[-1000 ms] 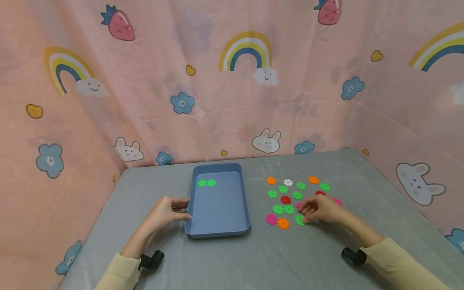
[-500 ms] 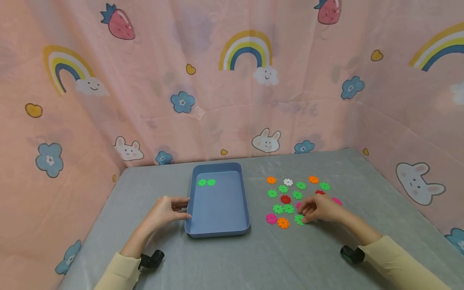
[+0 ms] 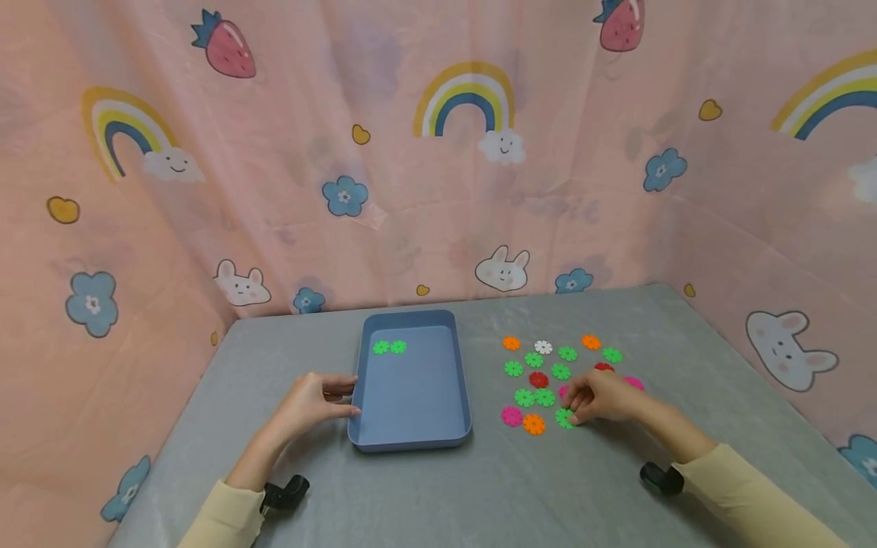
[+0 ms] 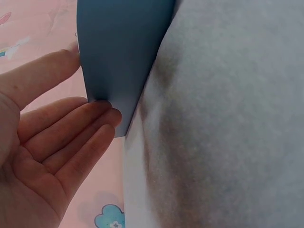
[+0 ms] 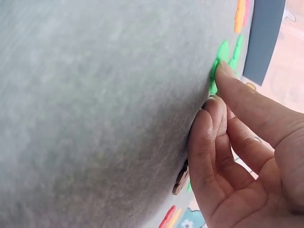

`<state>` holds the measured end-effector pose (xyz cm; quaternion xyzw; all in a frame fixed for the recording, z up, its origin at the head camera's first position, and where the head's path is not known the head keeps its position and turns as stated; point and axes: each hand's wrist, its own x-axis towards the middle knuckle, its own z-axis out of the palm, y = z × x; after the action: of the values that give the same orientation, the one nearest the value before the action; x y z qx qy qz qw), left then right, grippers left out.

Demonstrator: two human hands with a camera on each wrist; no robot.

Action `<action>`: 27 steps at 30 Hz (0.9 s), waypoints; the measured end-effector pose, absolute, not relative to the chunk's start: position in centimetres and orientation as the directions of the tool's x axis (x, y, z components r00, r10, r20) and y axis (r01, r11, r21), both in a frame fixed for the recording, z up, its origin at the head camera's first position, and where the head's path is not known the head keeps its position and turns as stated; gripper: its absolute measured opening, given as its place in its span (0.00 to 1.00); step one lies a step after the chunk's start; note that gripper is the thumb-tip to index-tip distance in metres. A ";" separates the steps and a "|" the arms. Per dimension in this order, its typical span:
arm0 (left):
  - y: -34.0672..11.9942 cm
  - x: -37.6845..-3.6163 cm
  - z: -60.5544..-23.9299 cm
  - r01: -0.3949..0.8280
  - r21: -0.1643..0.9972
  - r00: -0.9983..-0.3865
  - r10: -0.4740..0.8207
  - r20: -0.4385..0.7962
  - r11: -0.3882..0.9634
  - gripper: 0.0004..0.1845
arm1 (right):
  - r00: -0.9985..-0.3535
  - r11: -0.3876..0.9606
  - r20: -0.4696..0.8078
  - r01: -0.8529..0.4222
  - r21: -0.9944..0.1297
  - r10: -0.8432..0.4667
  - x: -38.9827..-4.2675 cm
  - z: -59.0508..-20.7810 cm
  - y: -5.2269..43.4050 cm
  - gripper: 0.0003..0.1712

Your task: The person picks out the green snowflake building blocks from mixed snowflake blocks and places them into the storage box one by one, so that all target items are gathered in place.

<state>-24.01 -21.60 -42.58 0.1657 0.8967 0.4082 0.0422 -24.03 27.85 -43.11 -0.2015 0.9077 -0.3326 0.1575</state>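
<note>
Barely anything's shifting since a second ago, both hands are staying put. From the head view, my left hand [image 3: 311,402] is resting relaxed fingers against the blue plastic tray [image 3: 411,441], and my right hand [image 3: 603,397] is touching a green plastic snowflake disc [image 3: 563,417] near the front of the scattered discs on the grey felt tabletop [image 3: 479,495]. Left wrist view: straight fingers [image 4: 71,137] are touching the tray [image 4: 121,52] wall. Right wrist view: my thumb [image 5: 247,99] is pressing the green disc [image 5: 214,76], other fingers are curling.

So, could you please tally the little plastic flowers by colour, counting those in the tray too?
Green flowers: 10, of which 2 are in the tray
Orange flowers: 3
Pink flowers: 3
Red flowers: 2
White flowers: 1
Total: 19 visible
</note>
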 end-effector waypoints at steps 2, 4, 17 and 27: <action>-21.6 -23.9 -42.6 0.265 0.746 -0.941 0.333 0.062 0.611 0.31 | -0.869 0.694 -0.153 -0.258 -0.672 -0.471 -24.0 -43.1 27.8 0.13; -21.6 -23.9 -42.6 0.268 0.745 -0.941 0.332 0.065 0.611 0.31 | -0.870 0.692 -0.154 -0.252 -0.677 -0.468 -24.0 -43.1 27.8 0.13; -21.6 -24.1 -42.6 0.278 0.739 -0.939 0.336 0.074 0.614 0.31 | -0.863 0.682 -0.161 -0.251 -0.686 -0.480 -23.7 -42.9 27.9 0.15; -21.6 -24.1 -42.7 0.281 0.731 -0.938 0.338 0.074 0.622 0.31 | -0.861 0.696 -0.185 -0.237 -0.678 -0.473 -23.5 -43.1 27.9 0.17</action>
<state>-24.07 -21.64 -42.75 0.1720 0.8998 0.3995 0.0353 -23.51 27.85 -43.11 -0.1964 0.9039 -0.3370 0.1754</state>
